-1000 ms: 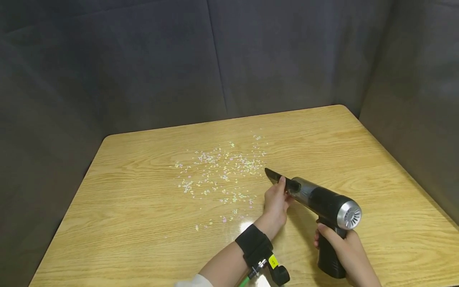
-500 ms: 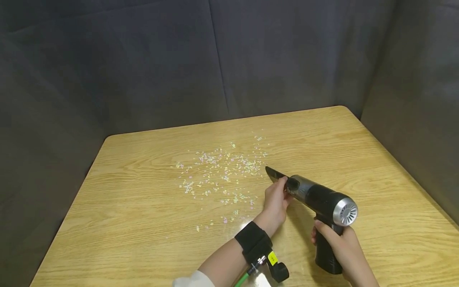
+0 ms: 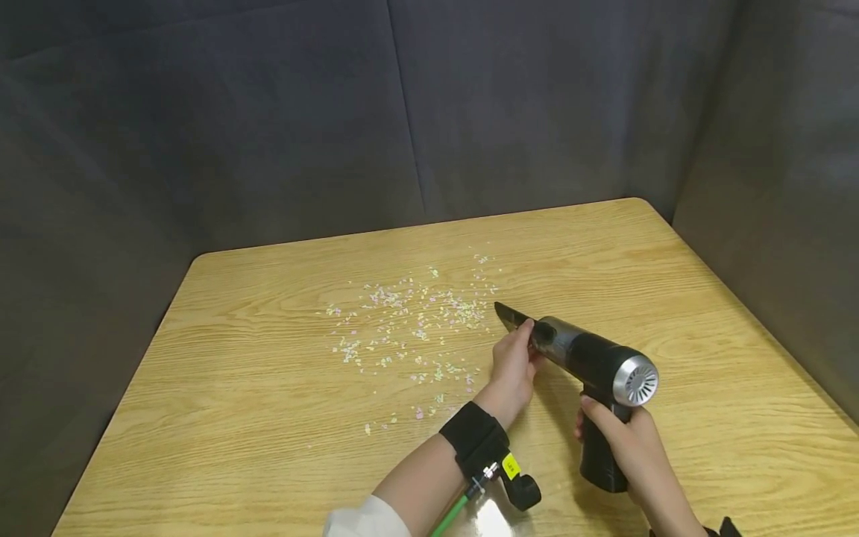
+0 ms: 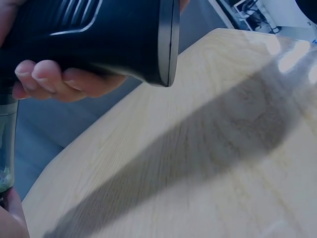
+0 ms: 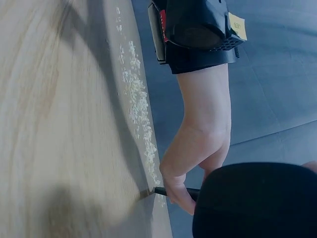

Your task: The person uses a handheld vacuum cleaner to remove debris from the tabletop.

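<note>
A black and silver handheld vacuum cleaner (image 3: 597, 365) slants across the right half of the table in the head view. My right hand (image 3: 624, 440) grips its handle from behind, fingers curled round. With thumb on top, my left hand (image 3: 513, 365) holds the narrow black nozzle (image 3: 508, 315) near its base. The tip lies just right of many scattered pale paper bits (image 3: 463, 309); whether it touches the wood I cannot tell. Some bits show inside the clear dust chamber (image 4: 6, 148) in the left wrist view. The black handle end (image 5: 247, 203) covers part of the right wrist view.
The wood-grain table (image 3: 235, 418) has rounded far corners. Dark grey cloth (image 3: 302, 119) stands behind it and along both sides. A black strap with a camera (image 3: 476, 440) and a green cable (image 3: 450, 514) are on the left wrist.
Both hands have shifted the vacuum cleaner slightly away from me, its rear end also moving left. The grips stay the same, and the paper bits look much as before.
</note>
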`<action>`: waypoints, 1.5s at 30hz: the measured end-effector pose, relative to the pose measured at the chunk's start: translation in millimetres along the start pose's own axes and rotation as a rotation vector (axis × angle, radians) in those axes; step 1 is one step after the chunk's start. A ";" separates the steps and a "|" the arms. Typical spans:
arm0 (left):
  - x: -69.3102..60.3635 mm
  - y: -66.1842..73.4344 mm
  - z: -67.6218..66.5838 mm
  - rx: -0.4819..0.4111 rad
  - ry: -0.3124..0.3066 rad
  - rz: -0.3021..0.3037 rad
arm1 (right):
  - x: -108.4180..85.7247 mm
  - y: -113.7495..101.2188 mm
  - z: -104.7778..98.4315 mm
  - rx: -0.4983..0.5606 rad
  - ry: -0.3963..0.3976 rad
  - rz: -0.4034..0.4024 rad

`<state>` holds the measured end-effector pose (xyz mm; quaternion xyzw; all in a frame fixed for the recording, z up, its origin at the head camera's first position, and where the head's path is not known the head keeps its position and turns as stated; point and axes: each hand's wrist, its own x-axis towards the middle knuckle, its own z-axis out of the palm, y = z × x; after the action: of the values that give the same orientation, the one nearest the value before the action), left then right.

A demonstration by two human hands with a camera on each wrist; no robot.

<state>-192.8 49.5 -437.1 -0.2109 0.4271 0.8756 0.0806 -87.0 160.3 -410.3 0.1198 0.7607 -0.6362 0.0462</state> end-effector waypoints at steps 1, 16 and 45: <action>1.2 0.7 -0.5 -0.006 0.002 0.001 | 1.1 -0.7 0.9 -0.005 -0.003 -0.002; 4.2 10.3 -6.3 -0.049 -0.020 -0.006 | 6.4 -5.5 11.7 -0.021 -0.003 -0.055; 31.4 16.2 9.1 -0.126 -0.074 -0.070 | 27.4 -11.4 13.4 -0.054 0.031 -0.051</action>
<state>-228.9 45.3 -434.3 -0.1976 0.3601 0.9047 0.1134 -117.4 148.7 -408.1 0.1091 0.7810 -0.6146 0.0213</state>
